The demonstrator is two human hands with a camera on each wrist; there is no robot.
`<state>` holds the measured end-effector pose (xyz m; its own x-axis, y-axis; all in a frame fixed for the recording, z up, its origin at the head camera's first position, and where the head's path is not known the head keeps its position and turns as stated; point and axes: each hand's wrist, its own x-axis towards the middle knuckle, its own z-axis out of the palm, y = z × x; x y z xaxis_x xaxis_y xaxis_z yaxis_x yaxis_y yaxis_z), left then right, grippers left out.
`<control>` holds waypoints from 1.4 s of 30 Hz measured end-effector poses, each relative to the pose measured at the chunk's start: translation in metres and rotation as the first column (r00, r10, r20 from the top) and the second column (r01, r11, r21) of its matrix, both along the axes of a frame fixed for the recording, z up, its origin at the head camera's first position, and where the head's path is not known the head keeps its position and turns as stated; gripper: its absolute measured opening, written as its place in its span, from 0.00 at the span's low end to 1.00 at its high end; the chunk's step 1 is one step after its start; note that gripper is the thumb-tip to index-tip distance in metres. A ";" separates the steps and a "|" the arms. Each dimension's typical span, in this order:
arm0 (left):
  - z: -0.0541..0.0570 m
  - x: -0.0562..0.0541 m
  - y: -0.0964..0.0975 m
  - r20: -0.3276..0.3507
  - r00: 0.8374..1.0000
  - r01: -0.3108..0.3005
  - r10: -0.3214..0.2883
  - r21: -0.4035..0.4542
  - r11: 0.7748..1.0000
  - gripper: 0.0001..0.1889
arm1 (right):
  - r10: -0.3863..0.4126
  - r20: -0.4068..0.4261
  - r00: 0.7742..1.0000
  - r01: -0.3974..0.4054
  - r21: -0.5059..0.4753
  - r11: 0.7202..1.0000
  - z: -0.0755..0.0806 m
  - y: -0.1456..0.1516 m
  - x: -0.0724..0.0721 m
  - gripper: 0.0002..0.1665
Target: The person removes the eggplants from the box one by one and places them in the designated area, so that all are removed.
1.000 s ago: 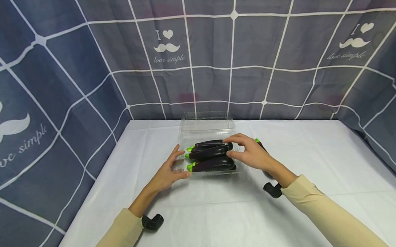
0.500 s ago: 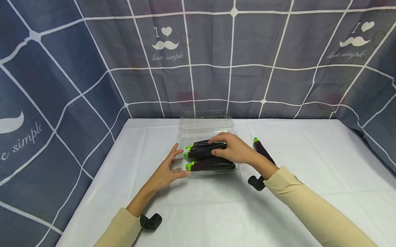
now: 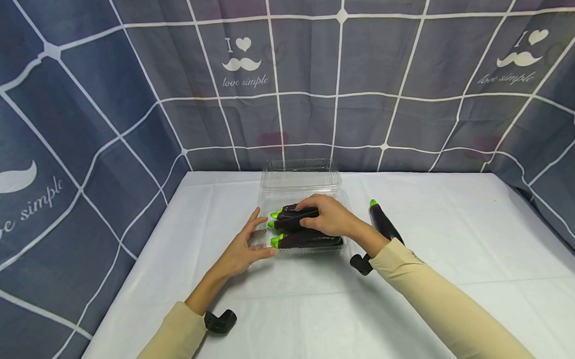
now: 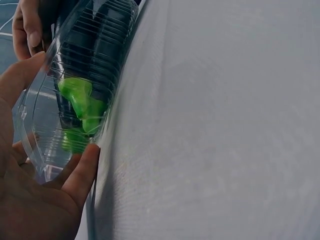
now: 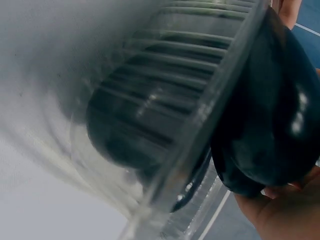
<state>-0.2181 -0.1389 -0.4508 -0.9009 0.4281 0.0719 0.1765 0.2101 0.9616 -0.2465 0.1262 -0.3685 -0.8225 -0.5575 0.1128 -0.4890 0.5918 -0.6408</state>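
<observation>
Several dark eggplants with bright green stems lie side by side in a clear plastic clamshell box (image 3: 343,197), with its lid (image 3: 301,180) standing open behind. My right hand (image 3: 330,216) grips the middle eggplant (image 3: 289,223) from above, the thumb on its near side. In the right wrist view an eggplant (image 5: 270,110) bulges above the box's rim, its blunt end against the hand. The front eggplant (image 3: 310,239) lies lower in the box. Spread around the box's left end, the straight fingers of my left hand (image 3: 240,255) touch its wall, as the left wrist view shows.
One more eggplant (image 3: 384,222) lies on the white tablecloth (image 3: 292,327), right of the box, partly behind the right forearm. A dark checked curtain (image 3: 308,83) rises behind the table and on both sides. Black wrist cameras hang at both sleeves.
My right hand has slid left along the eggplants, from their blunt ends toward their middle. More of the loose eggplant shows on the right. The left hand has stayed at the box's left end.
</observation>
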 end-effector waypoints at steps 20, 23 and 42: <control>0.001 0.001 0.001 0.001 1.000 -0.009 0.009 -0.010 1.000 0.44 | -0.028 0.052 0.998 0.021 0.142 0.990 -0.007 -0.013 0.000 0.25; 0.002 0.002 0.001 -0.003 1.000 -0.010 0.010 -0.010 1.000 0.44 | -0.057 0.061 0.997 0.046 0.169 0.985 -0.008 -0.014 -0.001 0.27; 0.002 0.003 0.001 -0.006 1.000 -0.007 0.007 -0.002 1.000 0.43 | -0.042 0.097 0.994 0.030 0.124 0.992 -0.003 -0.008 -0.003 0.21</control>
<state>-0.2152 -0.1378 -0.4485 -0.9035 0.4218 0.0762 0.1807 0.2135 0.9601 -0.2496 0.1177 -0.3719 -0.8460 -0.5319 -0.0373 -0.4038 0.6847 -0.6067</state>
